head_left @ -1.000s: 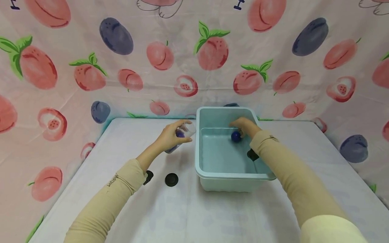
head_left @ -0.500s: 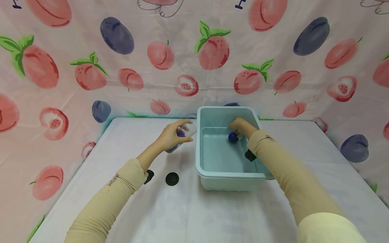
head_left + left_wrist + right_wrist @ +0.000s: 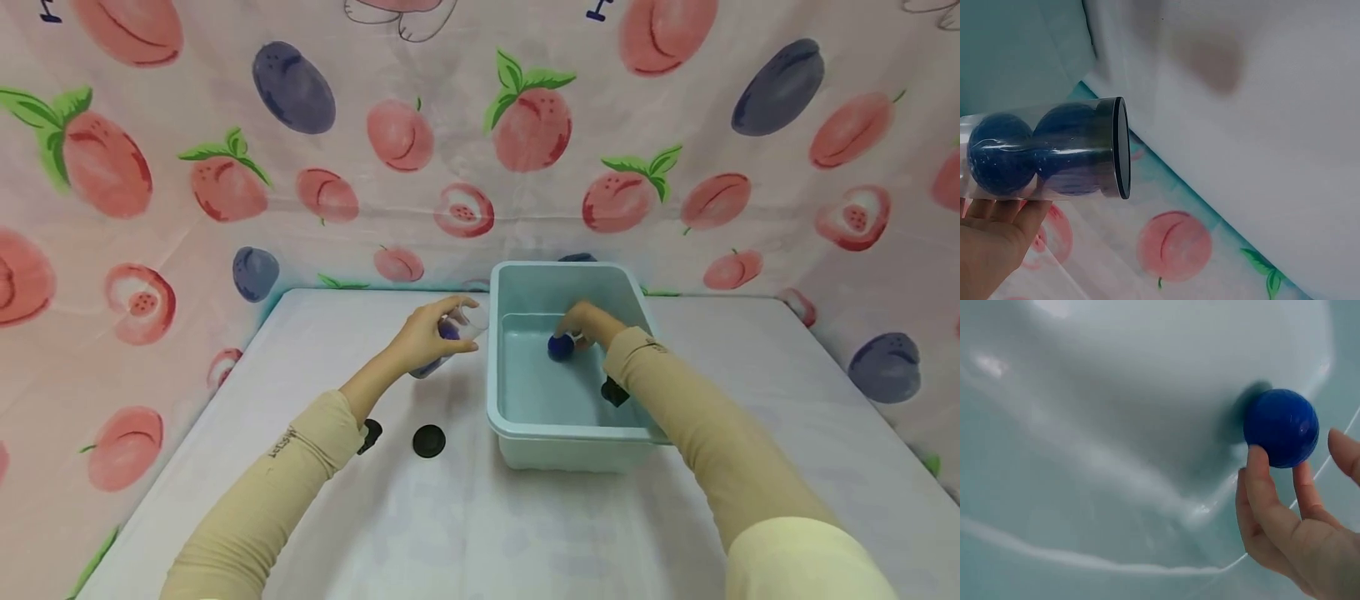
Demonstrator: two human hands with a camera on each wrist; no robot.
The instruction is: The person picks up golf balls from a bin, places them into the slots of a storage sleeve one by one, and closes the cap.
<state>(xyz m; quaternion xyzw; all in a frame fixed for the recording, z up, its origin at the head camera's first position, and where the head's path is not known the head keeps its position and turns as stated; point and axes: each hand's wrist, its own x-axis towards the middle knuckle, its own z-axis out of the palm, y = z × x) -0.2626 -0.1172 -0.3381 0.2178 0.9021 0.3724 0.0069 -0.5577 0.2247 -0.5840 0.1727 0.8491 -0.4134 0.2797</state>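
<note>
My left hand [image 3: 423, 336] grips a clear plastic cylinder [image 3: 1047, 184], tilted, with its open mouth toward the bin. Inside the cylinder are two dark blue balls [image 3: 1000, 153], one after the other along its length. A black cap [image 3: 1121, 148] closes its bottom end. My right hand [image 3: 588, 323] is down inside the light blue plastic bin [image 3: 566, 433]. Its fingertips hold a shiny blue ball [image 3: 1282, 428] low over the bin floor, with a dark shadow beside it. The thumb-side digit at the right edge of the right wrist view stands apart from the ball.
A round black lid [image 3: 429, 441] lies on the white table [image 3: 450, 533], left of the bin. Behind the table hangs a fruit-print cloth [image 3: 420, 75]. The bin's raised walls stand between my two hands.
My right hand and the blue ball have moved left and slightly toward me inside the bin. The left hand keeps its grip on the cylinder in nearly the same place.
</note>
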